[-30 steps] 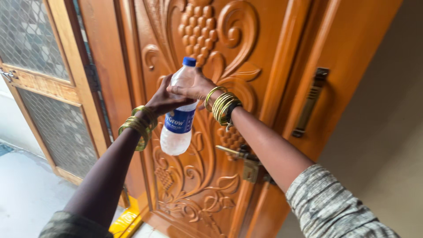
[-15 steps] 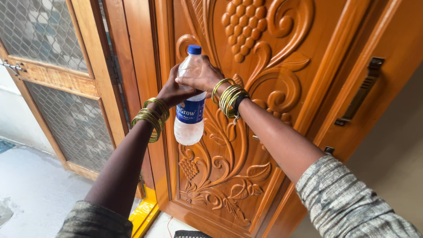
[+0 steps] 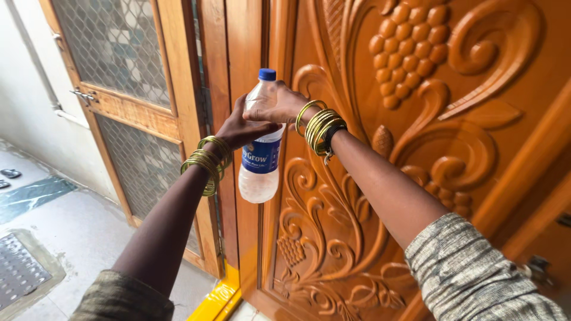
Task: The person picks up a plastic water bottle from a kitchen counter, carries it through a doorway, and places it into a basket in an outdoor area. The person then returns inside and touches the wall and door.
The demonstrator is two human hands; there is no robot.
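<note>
1. On the far left I see a mesh door (image 3: 119, 89) with a small latch (image 3: 83, 95), and a grey floor (image 3: 71, 238) with a metal drain cover (image 3: 21, 270) near the bottom left corner.
2. My left hand (image 3: 241, 128) wears gold bangles (image 3: 208, 163). It is wrapped around the middle of a clear plastic bottle (image 3: 260, 160), just above its blue label.
3. The bottle hangs in the air in front of the door frame, held up by both hands. It stands almost straight, blue cap (image 3: 267, 74) on top. Nothing is under it.
4. My right hand (image 3: 275, 106) grips the bottle's upper part, just under the cap. It has gold bangles too (image 3: 318, 125).
5. To do this well, I think the lower hand should hold tight and steady, so the bottle does not slip or tip while the other hand works near the cap.
6. On the right is a big carved wooden door (image 3: 428, 119).
7. I cannot tell if the cap is tight or loose. My fingers behind the bottle are hidden. The door handle at the right edge is cut off.
</note>
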